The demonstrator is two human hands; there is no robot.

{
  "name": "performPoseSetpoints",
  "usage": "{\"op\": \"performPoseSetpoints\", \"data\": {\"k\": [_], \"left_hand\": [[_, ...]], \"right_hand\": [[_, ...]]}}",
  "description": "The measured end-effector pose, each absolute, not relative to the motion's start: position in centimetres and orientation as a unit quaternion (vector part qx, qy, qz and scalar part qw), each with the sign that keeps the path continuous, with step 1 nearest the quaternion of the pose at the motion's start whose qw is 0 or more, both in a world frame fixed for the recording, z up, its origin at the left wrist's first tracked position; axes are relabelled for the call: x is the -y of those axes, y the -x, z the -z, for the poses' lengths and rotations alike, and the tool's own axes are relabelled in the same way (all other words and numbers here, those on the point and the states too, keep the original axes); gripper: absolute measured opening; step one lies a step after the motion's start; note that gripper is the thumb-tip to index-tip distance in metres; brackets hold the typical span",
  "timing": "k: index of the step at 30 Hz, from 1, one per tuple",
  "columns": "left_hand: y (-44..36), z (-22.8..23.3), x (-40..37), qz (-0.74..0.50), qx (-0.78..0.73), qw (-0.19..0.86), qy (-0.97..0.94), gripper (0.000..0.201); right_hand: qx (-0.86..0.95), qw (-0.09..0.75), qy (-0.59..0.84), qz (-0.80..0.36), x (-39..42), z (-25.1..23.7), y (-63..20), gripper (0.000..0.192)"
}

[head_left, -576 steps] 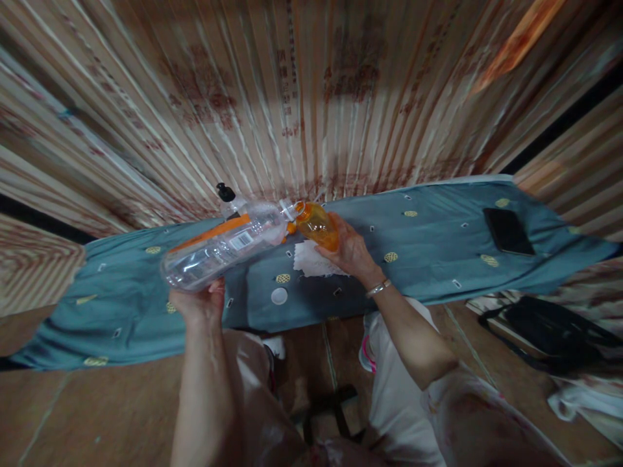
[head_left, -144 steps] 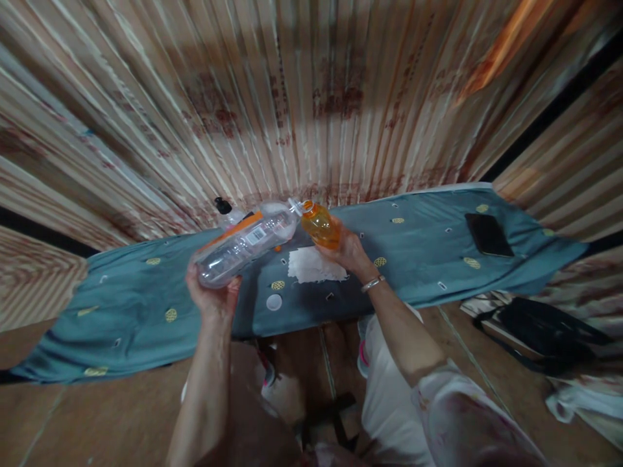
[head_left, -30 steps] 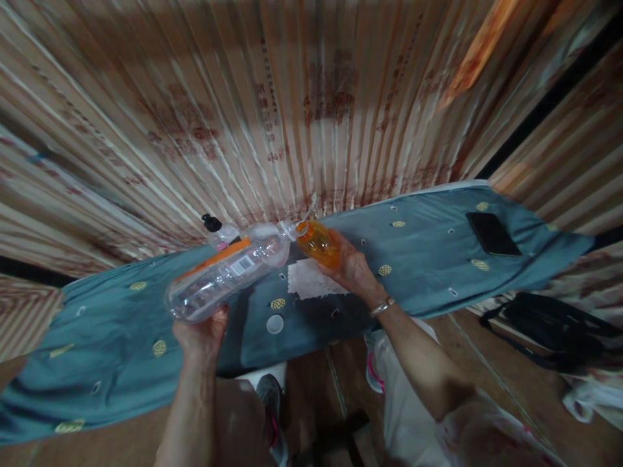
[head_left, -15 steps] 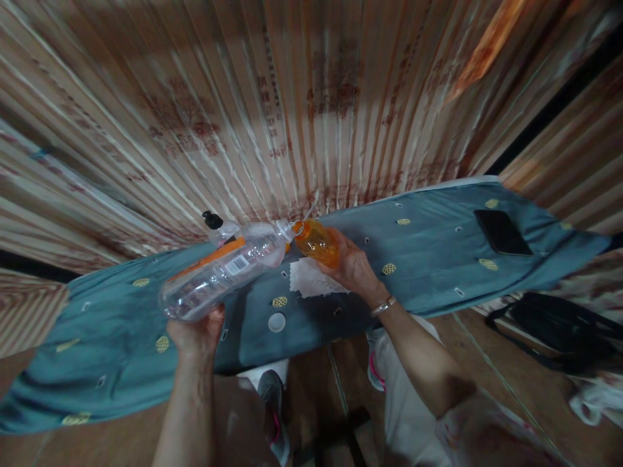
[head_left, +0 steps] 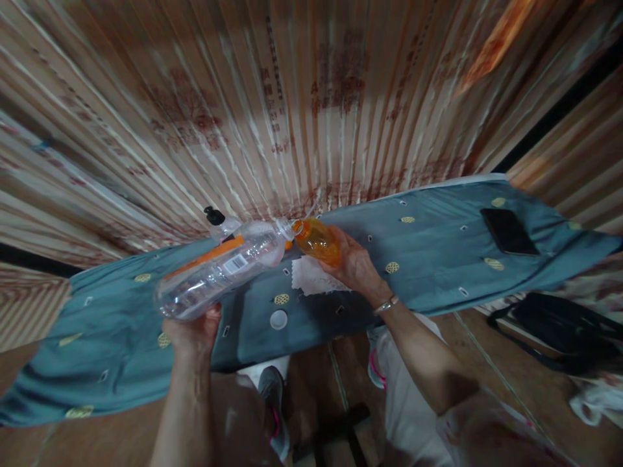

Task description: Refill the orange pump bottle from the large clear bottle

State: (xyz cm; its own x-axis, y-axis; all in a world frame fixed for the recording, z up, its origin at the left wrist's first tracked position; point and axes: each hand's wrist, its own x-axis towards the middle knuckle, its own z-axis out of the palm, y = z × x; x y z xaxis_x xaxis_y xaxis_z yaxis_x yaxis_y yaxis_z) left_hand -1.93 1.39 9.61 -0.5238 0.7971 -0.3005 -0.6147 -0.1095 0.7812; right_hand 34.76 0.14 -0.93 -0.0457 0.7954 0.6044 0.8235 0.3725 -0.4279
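My left hand point(head_left: 192, 331) is wrapped around the lower part of a large clear plastic bottle point(head_left: 214, 279), tilted with its neck up to the right. My right hand point(head_left: 355, 259) grips a small orange bottle point(head_left: 316, 241), whose neck points left. The two mouths meet, or nearly so; the exact contact is too small to tell. Below them a white cloth point(head_left: 314, 275) with a jagged edge lies on the table. A round white cap point(head_left: 278, 320) rests nearer the front edge. Behind the clear bottle stands a pump bottle point(head_left: 221, 224) with a black top, partly hidden.
A blue-green patterned cloth point(head_left: 428, 259) covers the long table. A black phone or tablet point(head_left: 509, 231) lies at its right end. On the floor to the right sits a black bag point(head_left: 555, 331). A pleated curtain point(head_left: 311, 117) hangs behind the table.
Both hands keep their hold, the bottle mouths still together. The view has shifted slightly; otherwise the bottles have hardly moved.
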Motion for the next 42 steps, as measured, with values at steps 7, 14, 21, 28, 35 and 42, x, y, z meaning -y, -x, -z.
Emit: {"op": "performPoseSetpoints", "data": {"k": [7, 14, 21, 28, 35, 42], "left_hand": [[1.8, -9.9, -1.2, -0.739, -0.462, 0.48, -0.098, 0.019], [2.1, -9.4, -1.2, -0.733, -0.472, 0.477, -0.109, 0.02], [1.2, -10.9, -1.0, -0.727, -0.491, 0.474, -0.07, 0.024], [1.7, -10.7, -1.0, -0.734, -0.47, 0.475, -0.116, 0.033], [1.9, -10.3, -1.0, -0.733, -0.471, 0.477, -0.114, 0.042], [1.9, -10.1, -1.0, -0.74, -0.463, 0.474, -0.118, 0.028]], "right_hand": [[0.716, 0.404, 0.569, -0.024, 0.2, 0.2, -34.9, 0.099], [0.716, 0.4, 0.572, -0.017, 0.1, 0.0, -34.9, 0.092], [0.717, 0.408, 0.565, -0.022, 0.2, -0.1, -35.1, 0.091], [0.718, 0.404, 0.567, -0.018, 0.2, 0.0, -35.1, 0.092], [0.72, 0.402, 0.565, -0.018, 0.1, 0.2, -35.2, 0.094], [0.723, 0.403, 0.56, -0.019, 0.0, 0.4, -35.2, 0.097]]}}
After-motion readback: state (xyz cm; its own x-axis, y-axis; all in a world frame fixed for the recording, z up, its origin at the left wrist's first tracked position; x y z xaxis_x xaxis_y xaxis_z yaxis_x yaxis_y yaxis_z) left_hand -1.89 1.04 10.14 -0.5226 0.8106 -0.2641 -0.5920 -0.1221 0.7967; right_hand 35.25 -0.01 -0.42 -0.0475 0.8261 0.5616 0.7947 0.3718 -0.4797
